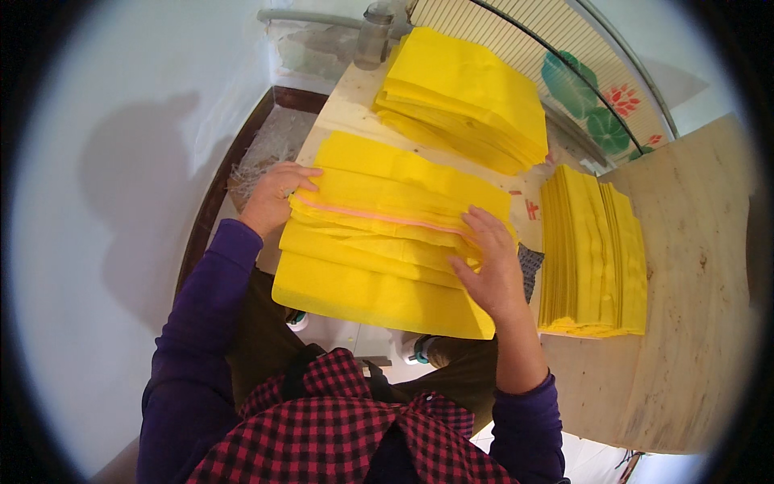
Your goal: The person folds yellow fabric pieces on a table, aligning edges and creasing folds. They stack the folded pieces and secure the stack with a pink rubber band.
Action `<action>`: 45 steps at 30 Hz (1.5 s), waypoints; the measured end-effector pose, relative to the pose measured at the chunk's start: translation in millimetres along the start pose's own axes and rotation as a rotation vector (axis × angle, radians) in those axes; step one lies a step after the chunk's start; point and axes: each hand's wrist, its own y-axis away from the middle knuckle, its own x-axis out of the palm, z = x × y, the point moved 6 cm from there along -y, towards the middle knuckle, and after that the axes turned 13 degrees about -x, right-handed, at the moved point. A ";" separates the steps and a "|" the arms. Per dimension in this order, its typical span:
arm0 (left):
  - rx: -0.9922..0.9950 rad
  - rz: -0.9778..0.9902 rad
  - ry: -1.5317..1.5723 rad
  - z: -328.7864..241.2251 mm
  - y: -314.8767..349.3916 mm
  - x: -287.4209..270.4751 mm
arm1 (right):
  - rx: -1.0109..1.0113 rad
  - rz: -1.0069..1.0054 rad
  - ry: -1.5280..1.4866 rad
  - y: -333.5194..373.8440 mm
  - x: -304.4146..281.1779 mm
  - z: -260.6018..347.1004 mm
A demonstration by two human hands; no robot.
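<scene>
Yellow fabric (379, 278) lies in front of me in loose layered folds, like thin non-woven cloth, its near part hanging past the table edge over my lap. A pink strip (379, 215) runs across it from left to right. At the left edge of the folds, my left hand (270, 198) is closed on the fabric, some of its fingers hidden. My right hand (493, 270) rests on the right side, fingers stretched out and thumb apart, touching the cloth near the right end of the pink strip.
A thick stack of folded yellow fabric (468, 89) lies at the back of the wooden table (339, 105). Another yellow stack (592, 258) stands at the right, beside a plywood board (685, 282). A clear pitcher (374, 36) stands far left. A white wall (97, 266) bounds the left.
</scene>
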 end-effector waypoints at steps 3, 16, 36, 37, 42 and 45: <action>-0.002 -0.012 -0.014 2.1 0.9 0.4 | -0.022 0.116 0.181 -13.2 19.6 9.0; 0.015 -0.023 0.037 1.8 0.7 -0.4 | 0.038 0.134 0.430 10.2 36.5 -36.6; 0.015 -0.024 -0.030 0.7 1.9 -3.5 | 0.000 0.095 0.373 16.7 38.4 -45.6; 0.005 -0.010 -0.033 1.5 1.9 -3.3 | -0.002 0.090 0.356 17.9 38.9 -44.9; 0.001 -0.025 -0.049 -1.5 3.1 -4.3 | 0.036 0.171 0.372 20.3 42.5 -49.2; 0.005 -0.026 -0.071 -4.8 3.8 -5.0 | 0.038 0.165 0.370 19.8 41.9 -48.3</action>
